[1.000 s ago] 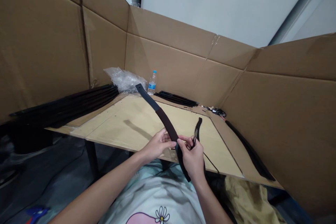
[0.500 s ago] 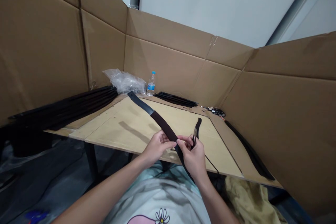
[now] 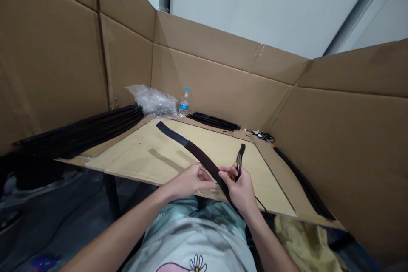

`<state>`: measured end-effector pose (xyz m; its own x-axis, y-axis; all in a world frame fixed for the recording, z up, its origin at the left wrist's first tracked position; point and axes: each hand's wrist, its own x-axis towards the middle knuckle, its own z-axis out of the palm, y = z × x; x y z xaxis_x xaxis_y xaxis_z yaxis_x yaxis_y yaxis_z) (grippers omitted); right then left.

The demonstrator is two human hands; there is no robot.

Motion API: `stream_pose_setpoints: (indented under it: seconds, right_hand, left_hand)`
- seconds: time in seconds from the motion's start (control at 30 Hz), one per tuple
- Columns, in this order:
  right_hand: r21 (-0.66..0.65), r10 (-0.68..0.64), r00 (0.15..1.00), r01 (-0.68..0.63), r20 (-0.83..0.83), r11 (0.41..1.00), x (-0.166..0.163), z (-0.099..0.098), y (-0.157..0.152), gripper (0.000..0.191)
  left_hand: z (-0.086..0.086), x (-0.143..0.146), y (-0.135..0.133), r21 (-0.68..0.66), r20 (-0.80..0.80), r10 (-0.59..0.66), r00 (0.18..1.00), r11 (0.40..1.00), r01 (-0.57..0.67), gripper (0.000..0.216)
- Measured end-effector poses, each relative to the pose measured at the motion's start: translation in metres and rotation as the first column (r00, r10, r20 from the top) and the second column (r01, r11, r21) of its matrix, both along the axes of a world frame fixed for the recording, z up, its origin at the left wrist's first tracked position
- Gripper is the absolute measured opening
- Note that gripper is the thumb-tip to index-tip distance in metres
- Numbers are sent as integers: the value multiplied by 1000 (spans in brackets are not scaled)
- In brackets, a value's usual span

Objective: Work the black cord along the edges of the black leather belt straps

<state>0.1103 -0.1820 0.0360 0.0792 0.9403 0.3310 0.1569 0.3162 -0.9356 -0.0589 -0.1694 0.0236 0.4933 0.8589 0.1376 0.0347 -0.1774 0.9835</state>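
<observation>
A long, dark curved strip (image 3: 204, 157) slants across in front of me. Its far end is bare and grey-black with a small hole; a dark brown sleeve covers the rest, and its near end runs down behind my right forearm. My right hand (image 3: 240, 187) pinches the sleeved part between thumb and fingers. The same hand also carries what looks like small scissors (image 3: 238, 165), blades pointing up. Just left of the strip, my left hand (image 3: 194, 180) has its thumb and fingers apart, fingertips close to the sleeve's edge. Behind the scissors, a short dark strip (image 3: 242, 148) shows.
Dark strips lie piled at the left (image 3: 105, 125), the back (image 3: 213, 121) and the right (image 3: 299, 180) of the board-topped table (image 3: 127, 157). A plastic bag (image 3: 153, 101), a water bottle (image 3: 184, 104) and tangled cables (image 3: 263, 136) sit along the back. Cardboard walls (image 3: 204, 46) enclose it.
My left thumb has come off the strip, and that hand has opened a little and shifted down. The strip's far end has dipped slightly; my right hand has moved slightly right, still pinching it.
</observation>
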Motion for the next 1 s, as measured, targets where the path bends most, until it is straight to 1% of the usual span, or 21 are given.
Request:
stream_pose_setpoints:
  seconds: [0.07, 0.1, 0.13, 0.17, 0.2, 0.23, 0.27, 0.3, 0.33, 0.4, 0.47, 0.53, 0.67, 0.73, 0.87, 0.93, 1.0]
  right_hand:
    - [-10, -5, 1000, 5, -11, 1000, 4, 0, 3, 50]
    - [-19, 0, 1000, 0, -19, 1000, 6, 0, 4, 52]
    - [-32, 14, 999, -15, -32, 999, 7, 0, 5, 54]
    - [-49, 34, 998, -36, -45, 998, 8, 0, 5, 55]
    - [-66, 59, 997, -62, -54, 996, 9, 1, 4, 55]
    - [-79, 85, 995, -89, -58, 993, 9, 1, 3, 55]
    - [-88, 111, 992, -115, -56, 989, 8, 2, 2, 54]
    - [-96, 136, 989, -140, -49, 986, 7, 3, 0, 53]
    - [-102, 157, 987, -161, -40, 982, 7, 3, -2, 53]
    - [-119, 190, 982, -191, -23, 974, 5, 4, -5, 54]
    - [-140, 213, 977, -212, -14, 967, 3, 5, -8, 55]
    - [-155, 229, 973, -229, -17, 961, 3, 6, -9, 57]
    - [-173, 247, 969, -248, -32, 953, 3, 8, -12, 56]
    - [-184, 257, 966, -257, -29, 949, 3, 8, -12, 55]
    - [-201, 278, 960, -279, -34, 939, 5, 4, -9, 55]
    - [-218, 257, 966, -258, -33, 941, 7, 0, -6, 56]
    - [-226, 238, 971, -235, -13, 945, 8, -4, -3, 56]
  left_hand:
    - [6, -9, -5, 91, -218, -58, 974, 993, 79, 33]
    - [11, -12, -9, 176, -306, -75, 949, 975, 133, 31]
    - [15, -14, -12, 298, -362, -60, 930, 938, 177, 30]
    - [19, -15, -15, 448, -368, 11, 930, 879, 167, 30]
    - [23, -15, -17, 593, -353, 105, 930, 793, 136, 30]
    - [25, -13, -19, 711, -326, 203, 923, 697, 98, 32]
    - [26, -11, -19, 794, -304, 293, 907, 604, 71, 35]
    - [25, -9, -18, 846, -305, 362, 881, 528, 76, 36]
    - [23, -7, -16, 873, -326, 411, 852, 477, 104, 36]
    - [17, -3, -11, 889, -383, 464, 799, 420, 183, 31]
    - [12, -2, -7, 888, -427, 487, 762, 382, 254, 24]
    - [9, -3, -6, 889, -438, 488, 755, 363, 281, 23]
    - [6, -7, -4, 893, -409, 421, 810, 367, 261, 30]
    - [5, -9, -2, 895, -399, 377, 836, 359, 265, 35]
    - [-3, -11, 4, 898, -404, 353, 844, 327, 294, 40]
    - [-7, -10, 6, 895, -411, 355, 840, 335, 296, 39]
    - [-12, -10, 8, 889, -408, 344, 846, 362, 281, 35]
